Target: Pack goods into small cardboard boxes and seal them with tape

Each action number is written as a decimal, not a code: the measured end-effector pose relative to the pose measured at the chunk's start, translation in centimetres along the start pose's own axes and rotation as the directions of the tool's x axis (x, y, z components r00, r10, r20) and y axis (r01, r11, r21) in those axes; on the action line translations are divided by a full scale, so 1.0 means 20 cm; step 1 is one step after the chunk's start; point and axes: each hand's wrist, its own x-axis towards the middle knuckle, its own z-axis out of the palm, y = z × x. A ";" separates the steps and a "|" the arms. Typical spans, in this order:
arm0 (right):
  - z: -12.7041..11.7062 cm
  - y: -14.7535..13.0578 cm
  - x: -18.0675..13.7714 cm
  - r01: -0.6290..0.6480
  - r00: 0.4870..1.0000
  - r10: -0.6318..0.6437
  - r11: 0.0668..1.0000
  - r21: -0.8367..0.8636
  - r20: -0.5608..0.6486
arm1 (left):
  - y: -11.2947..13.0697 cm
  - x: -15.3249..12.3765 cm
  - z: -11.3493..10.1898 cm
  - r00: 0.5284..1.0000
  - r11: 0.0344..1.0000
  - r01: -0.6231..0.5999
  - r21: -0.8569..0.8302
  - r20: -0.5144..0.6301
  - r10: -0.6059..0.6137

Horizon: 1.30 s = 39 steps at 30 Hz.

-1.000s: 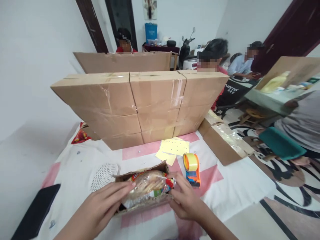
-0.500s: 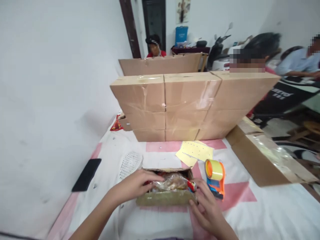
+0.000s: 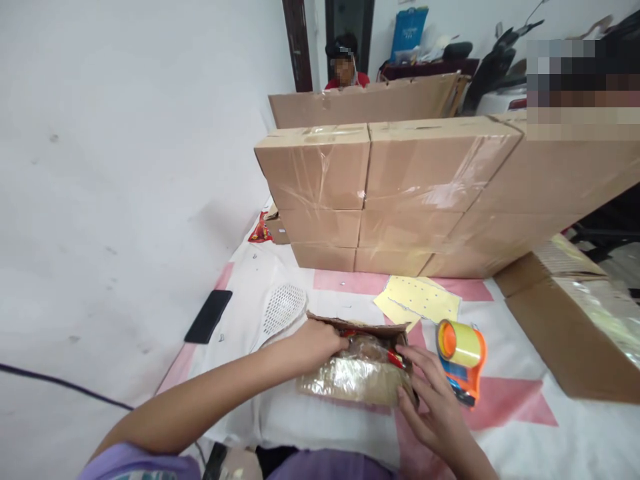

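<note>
A small open cardboard box with tape across its near side lies on the bed-like cloth surface in front of me. Inside it are clear plastic-wrapped items and a red packet. My left hand reaches over the box's left end, its fingers dipping into the contents, so the fingertips are hidden. At the right end, my right hand grips the box wall, fingers at the upper rim and thumb on the near corner. Just right of that hand lies an orange tape dispenser with a yellowish tape roll.
Stacked, taped cartons form a wall at the back. An open carton lies at right. A black phone-like slab, a white mesh piece and yellow paper rest on the cloth. A person is beyond the cartons.
My left hand has gone deeper into the box, its fingers now mostly out of sight. My right hand stays at the right end. The view has shifted, moving the scene rightward.
</note>
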 end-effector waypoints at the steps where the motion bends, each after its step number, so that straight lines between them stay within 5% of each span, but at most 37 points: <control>1: 0.00 0.00 0.01 -0.004 1.000 0.004 1.000 0.003 0.011 | 0.01 0.00 0.00 1.000 1.000 -0.007 -0.012 -0.018 0.007; 7: -0.01 0.00 -0.01 -0.054 0.997 0.050 0.997 -0.063 -0.063 | 0.03 -0.12 -0.14 0.998 0.958 -0.068 -0.277 -0.013 0.067; 11: -0.02 -0.02 -0.02 -0.124 0.990 0.118 0.990 -0.071 -0.075 | 0.02 -0.27 -0.18 0.992 0.943 -0.045 -0.329 -0.126 0.004; 16: 0.01 -0.04 -0.03 -0.205 0.976 0.203 0.979 -0.015 -0.078 | 0.05 -0.35 -0.05 0.985 0.984 -0.049 -0.169 -0.172 0.019; 21: 0.07 -0.06 -0.07 -0.244 0.960 0.247 0.969 0.032 -0.133 | 0.07 -0.31 0.12 0.991 0.996 0.040 -0.079 -0.124 -0.049; 24: 0.08 -0.07 -0.08 -0.270 0.950 0.276 0.961 0.058 -0.148 | 0.04 -0.29 0.15 0.988 1.000 -0.013 -0.029 -0.153 0.009; 27: 0.07 -0.07 -0.06 -0.302 0.935 0.311 0.950 0.080 -0.172 | 0.02 -0.29 0.15 0.938 0.984 -0.109 0.138 -0.312 0.148; 29: 0.07 -0.07 -0.02 -0.336 0.916 0.350 0.936 0.103 -0.193 | 0.04 -0.29 0.13 0.861 0.939 -0.144 0.313 -0.429 0.275; 33: 0.11 -0.04 0.05 -0.395 0.875 0.429 0.900 0.183 -0.225 | 0.10 -0.27 0.13 0.739 0.838 -0.001 0.545 -0.564 0.368; 39: 0.19 0.04 0.05 -0.450 0.770 0.590 0.772 0.450 -0.242 | 0.08 -0.21 0.27 0.784 0.829 0.003 0.560 -0.516 0.346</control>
